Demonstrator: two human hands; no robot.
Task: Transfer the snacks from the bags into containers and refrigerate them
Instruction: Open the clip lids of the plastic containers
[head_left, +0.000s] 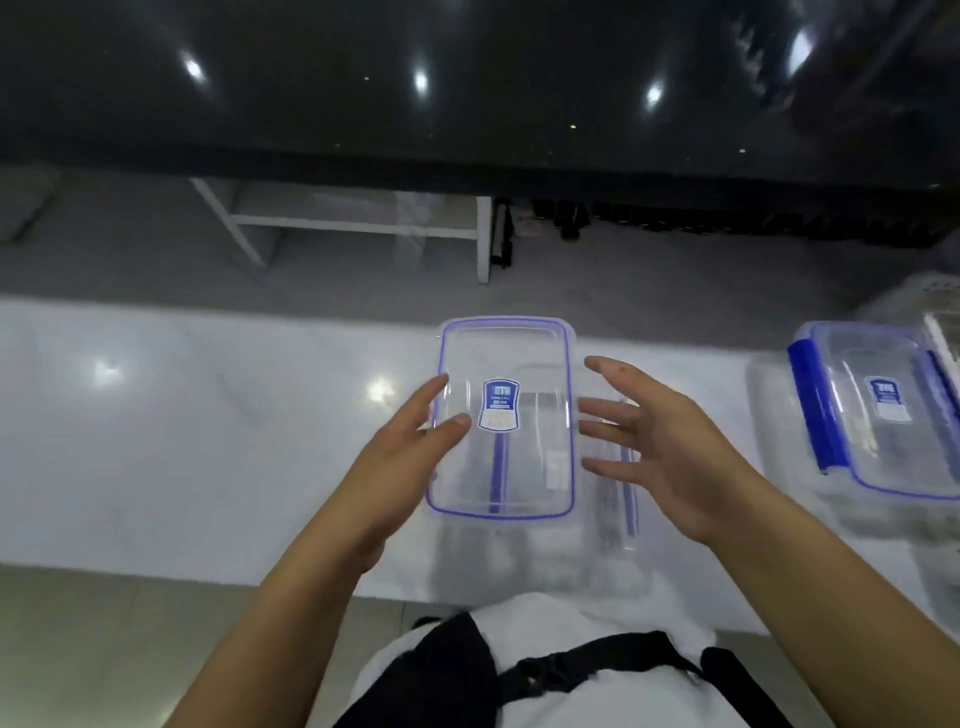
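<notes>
A clear rectangular lid (519, 467) with a blue seal ring and a blue label is tilted just above a clear container (608, 525) on the white counter (208, 426). My left hand (400, 457) pinches the lid's left edge, thumb on top. My right hand (670, 441) is beside the lid's right edge with its fingers spread and straight, holding nothing; its fingertips are at or just off the rim. A second clear container (883, 415) with blue latches and its lid on stands at the right. No snacks or bags are plainly visible.
Something pale and crinkled (919, 296) lies at the far right behind the second container. Beyond the counter is grey floor with a white table frame (363, 223) and a dark glossy wall. The counter's near edge runs just in front of my body.
</notes>
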